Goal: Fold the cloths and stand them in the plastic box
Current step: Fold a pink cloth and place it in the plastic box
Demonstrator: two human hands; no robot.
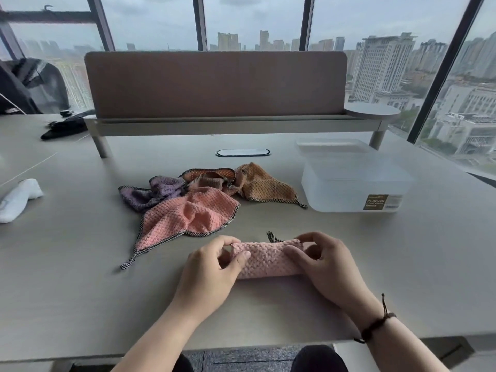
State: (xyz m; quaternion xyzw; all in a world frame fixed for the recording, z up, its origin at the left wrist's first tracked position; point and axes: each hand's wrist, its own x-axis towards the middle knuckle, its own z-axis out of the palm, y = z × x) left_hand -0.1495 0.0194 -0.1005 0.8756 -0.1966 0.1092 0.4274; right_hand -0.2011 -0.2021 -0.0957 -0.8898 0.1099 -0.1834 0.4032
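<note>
Near the front edge of the desk [80, 291] the person holds a pale pink cloth [265, 260], already folded into a narrow band lying crosswise. The left hand [212, 267] grips its left end, thumb curled over the top and fingers tucked round the far side, so that end of the cloth is mostly hidden. The right hand [319, 261] pinches the right end the same way, thumb on the near face, fingers curled over the far edge. A dark checked hanging loop [272, 236] pokes out behind the band; where it joins the cloth is out of sight. A dark cord bracelet [375, 324] sits on the right wrist.

Further back, toward the middle of the desk, lies a loose heap: a salmon pink cloth [188, 214] in front, a purple cloth [153, 193] at its left and a brown cloth [264, 186] at its right, with something orange [214, 173] bunched behind them whose shape I cannot make out.

The plastic box [354, 183] stands toward the right edge, well apart from the hands; its walls are cloudy and I cannot tell whether anything is inside. A clear lid [332, 146] seems to rest just behind it. At the left edge a white object [18, 197] is cut off, and dark things [64, 127] lie at the far left corner, too dim to identify.
</note>
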